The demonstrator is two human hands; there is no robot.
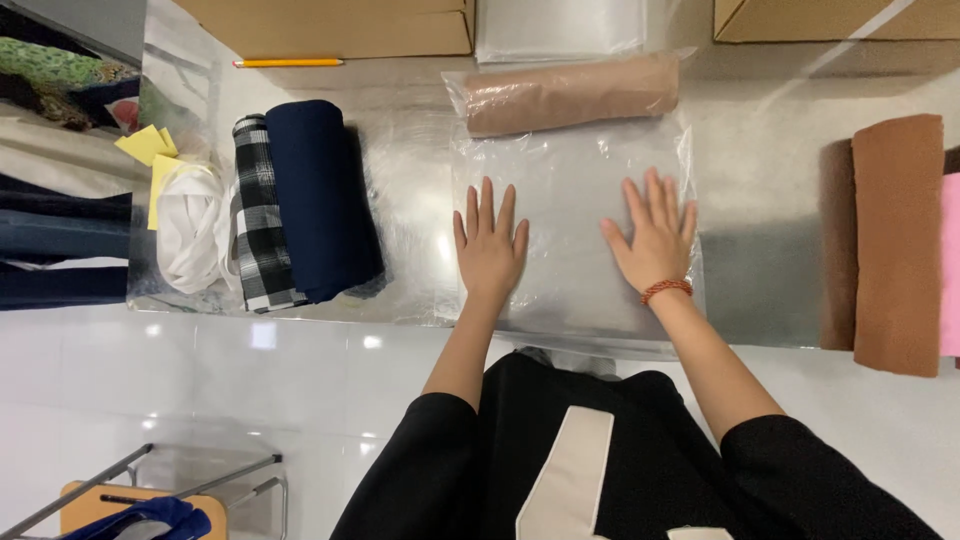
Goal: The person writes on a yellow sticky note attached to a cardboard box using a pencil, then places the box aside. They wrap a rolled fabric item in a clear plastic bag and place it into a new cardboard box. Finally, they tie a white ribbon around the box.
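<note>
Both my hands lie flat, fingers spread, with no grip closed on anything. My left hand [489,243] and my right hand [655,234] press palm-down on a clear plastic bag [570,190] that is spread flat on the shiny counter [760,290] in front of me. A red cord bracelet [666,289] sits on my right wrist.

At the far end of the bag lies a beige fabric roll [572,94]; it looks to be inside the plastic, though the glare makes that hard to confirm. Beyond it rests a stack of clear plastic sheets [558,28], with a cardboard box [330,25] to its left and a yellow pencil [288,63] just in front of that box.

To my left on the counter sit a navy fabric roll [320,200], a black-and-white checked cloth [262,220] touching it, and a white cloth [190,225] beside yellow paper notes [150,148]. Well to my right lies a brown fabric roll [898,240], with a pink cloth [950,265] at the picture's edge.
</note>
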